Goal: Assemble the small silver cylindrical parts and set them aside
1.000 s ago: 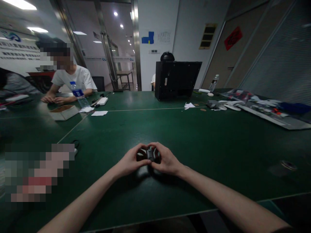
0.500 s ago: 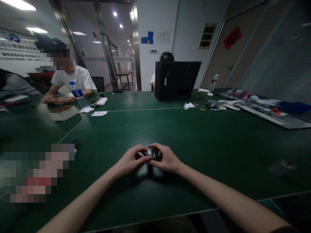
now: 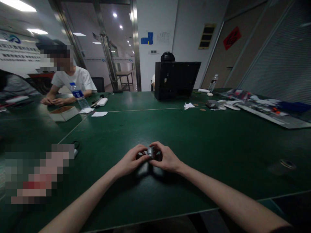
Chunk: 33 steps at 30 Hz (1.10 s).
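Observation:
A small silver-grey metal cylinder [image 3: 150, 152] with a dark slot in its side is held just above the green table [image 3: 136, 126]. My left hand [image 3: 133, 158] pinches it from the left, thumb low and fingers above. From the right, my right hand [image 3: 166, 158] grips the same cylinder between thumb and curled fingers. Its ends are partly covered by my fingertips. Far to the right on the table stands a dark cylindrical object [image 3: 286, 165] with a metallic ring on top, blurred.
An open white box [image 3: 63, 115] and a water bottle [image 3: 79, 95] stand at the left, near a person in a white shirt [image 3: 73, 79]. A black case [image 3: 177, 81] stands at the back. Papers and a cluttered board [image 3: 269, 113] lie at the right.
The cylinder has turned slightly in my fingers, and my right fingers have risen a little. Behind the black case, the other person's head has lowered.

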Each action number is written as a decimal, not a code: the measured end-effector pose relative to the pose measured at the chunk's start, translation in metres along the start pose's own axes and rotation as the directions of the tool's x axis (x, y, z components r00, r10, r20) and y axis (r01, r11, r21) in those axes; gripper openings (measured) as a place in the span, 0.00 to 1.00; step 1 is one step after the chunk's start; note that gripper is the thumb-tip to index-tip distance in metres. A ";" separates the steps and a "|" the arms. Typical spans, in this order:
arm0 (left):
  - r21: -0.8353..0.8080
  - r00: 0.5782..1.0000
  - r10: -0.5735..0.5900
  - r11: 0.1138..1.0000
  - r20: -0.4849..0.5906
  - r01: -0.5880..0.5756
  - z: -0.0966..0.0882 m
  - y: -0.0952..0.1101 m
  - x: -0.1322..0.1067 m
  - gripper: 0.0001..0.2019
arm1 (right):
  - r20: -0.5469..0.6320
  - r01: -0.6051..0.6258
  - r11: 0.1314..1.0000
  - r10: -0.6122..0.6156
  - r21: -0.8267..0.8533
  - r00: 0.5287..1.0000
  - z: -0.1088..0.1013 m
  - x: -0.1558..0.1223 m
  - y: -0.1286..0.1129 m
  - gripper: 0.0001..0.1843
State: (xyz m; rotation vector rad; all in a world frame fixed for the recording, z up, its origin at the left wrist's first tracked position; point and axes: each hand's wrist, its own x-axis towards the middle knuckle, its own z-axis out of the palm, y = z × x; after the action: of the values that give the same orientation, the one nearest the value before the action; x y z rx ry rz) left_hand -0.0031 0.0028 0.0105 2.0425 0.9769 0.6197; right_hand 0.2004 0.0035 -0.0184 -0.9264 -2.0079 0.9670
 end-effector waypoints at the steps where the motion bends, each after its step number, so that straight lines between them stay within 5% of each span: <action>1: 0.006 1.000 0.005 1.000 -0.007 -0.005 0.000 0.000 0.000 0.14 | 0.000 0.004 1.000 -0.004 0.004 1.000 0.000 0.000 0.000 0.26; 9: 0.026 0.995 -0.081 0.996 -0.053 0.082 0.000 0.002 -0.004 0.21 | 0.003 0.014 0.996 -0.014 -0.091 1.000 0.002 0.000 0.003 0.30; 23: 0.090 0.998 -0.010 0.996 -0.063 0.015 0.000 0.008 -0.005 0.16 | -0.036 0.068 0.993 -0.072 -0.100 0.997 0.002 0.000 -0.001 0.29; 33: -0.132 1.000 -0.018 0.991 -0.004 0.017 0.000 0.000 -0.004 0.18 | -0.062 0.099 0.983 -0.110 -0.154 0.992 0.001 -0.002 0.000 0.29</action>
State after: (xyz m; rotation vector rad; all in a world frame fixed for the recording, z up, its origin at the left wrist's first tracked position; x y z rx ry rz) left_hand -0.0050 -0.0004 0.0103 1.9152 0.9312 0.6624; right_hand 0.2007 0.0012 -0.0192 -0.9117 -2.0690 0.7236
